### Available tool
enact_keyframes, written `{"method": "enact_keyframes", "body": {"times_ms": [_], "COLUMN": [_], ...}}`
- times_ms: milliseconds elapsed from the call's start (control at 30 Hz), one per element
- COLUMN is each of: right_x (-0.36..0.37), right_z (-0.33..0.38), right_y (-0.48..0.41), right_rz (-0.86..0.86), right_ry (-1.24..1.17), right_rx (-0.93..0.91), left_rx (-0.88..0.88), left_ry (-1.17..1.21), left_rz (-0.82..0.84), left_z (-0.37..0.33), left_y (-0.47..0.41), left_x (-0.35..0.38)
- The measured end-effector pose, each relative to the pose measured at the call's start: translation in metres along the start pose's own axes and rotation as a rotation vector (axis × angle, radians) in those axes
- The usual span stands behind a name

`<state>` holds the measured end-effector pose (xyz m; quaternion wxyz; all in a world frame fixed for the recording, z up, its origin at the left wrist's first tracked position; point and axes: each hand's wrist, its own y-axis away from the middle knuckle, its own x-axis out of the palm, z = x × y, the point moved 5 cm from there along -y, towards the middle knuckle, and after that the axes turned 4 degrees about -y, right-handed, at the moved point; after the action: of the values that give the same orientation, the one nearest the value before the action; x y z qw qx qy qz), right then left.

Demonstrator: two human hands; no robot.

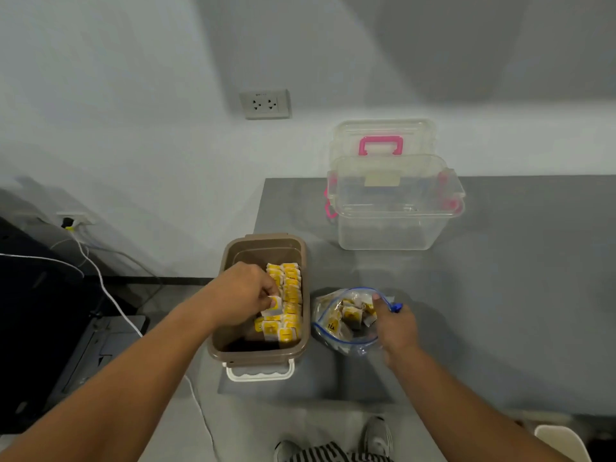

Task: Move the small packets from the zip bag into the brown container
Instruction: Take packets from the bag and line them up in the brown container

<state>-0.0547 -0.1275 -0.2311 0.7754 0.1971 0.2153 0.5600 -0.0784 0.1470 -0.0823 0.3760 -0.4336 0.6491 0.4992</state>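
A brown container (233, 258) sits at the grey table's near left corner, with a row of yellow-and-white small packets (291, 288) standing along its right side. My left hand (242, 291) is over the container and pinches one packet (274, 303) between thumb and fingers. To the right lies an open clear zip bag (328, 341) with a blue seal, holding several more packets (351, 316). My right hand (396, 326) grips the bag's right rim, beside the blue slider (396, 307).
A clear plastic box (393, 225) with pink latches stands farther back on the table (500, 295), its lid with a pink handle leaning on the wall. A white cable (106, 288) runs across the floor at left. My shoes show below the table edge.
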Motion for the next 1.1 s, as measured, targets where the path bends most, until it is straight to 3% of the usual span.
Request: {"method": "enact_keyframes", "body": {"times_ms": [200,500,1100], "right_x": [0.008,0.01,0.01], "right_z": [-0.004,-0.006,-0.006], "right_y": [0.004,0.01,0.011], "right_rz": [0.021,-0.001,0.015], "right_ry": [-0.059,-0.134,-0.108], "right_rx": [0.035,0.038,0.058], "left_rx": [0.059,0.011,-0.064], "left_ry": [-0.072,-0.207,-0.244], "left_rz": [0.221,0.363,0.252], "left_z": [0.01,0.011,0.015], "left_y": [-0.013,-0.023,-0.033], "left_x": [0.029,0.058,0.071]}}
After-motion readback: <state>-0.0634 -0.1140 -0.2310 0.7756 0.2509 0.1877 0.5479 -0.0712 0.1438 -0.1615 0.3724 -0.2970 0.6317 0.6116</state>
